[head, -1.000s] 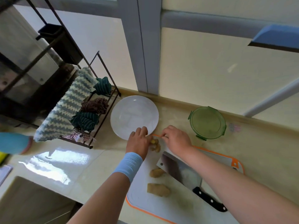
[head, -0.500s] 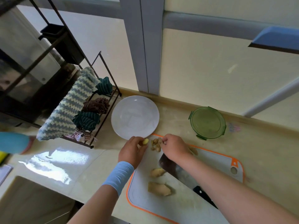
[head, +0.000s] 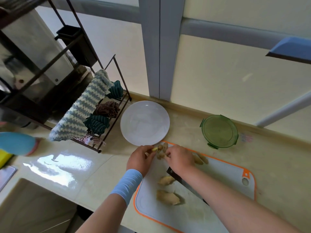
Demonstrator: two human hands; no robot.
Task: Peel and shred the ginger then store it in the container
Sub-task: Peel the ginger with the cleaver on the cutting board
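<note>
A knobbly piece of ginger (head: 162, 148) sits between my two hands at the far left corner of the white, orange-rimmed cutting board (head: 227, 175). My left hand (head: 140, 159) pinches a small yellowish bit (head: 154, 149) at its fingertips. My right hand (head: 180, 158) grips the ginger from the right. Two more ginger chunks (head: 165, 179) (head: 167, 197) lie on the board nearer to me, and further pieces (head: 200, 159) lie past my right hand. A cleaver (head: 183, 181) lies on the board, mostly hidden under my right forearm. The green container (head: 219, 131) stands at the back right.
A white plate (head: 144, 122) lies just beyond the board. A wire rack (head: 107, 115) with cloths and a striped towel (head: 80, 113) stands to the left. A sink (head: 30, 207) opens at the lower left. Wall and window frame close the back.
My left hand drew back from the ginger with a small yellowish bit pinched in its fingertips. My right hand kept hold of the ginger and shifted a little towards me.
</note>
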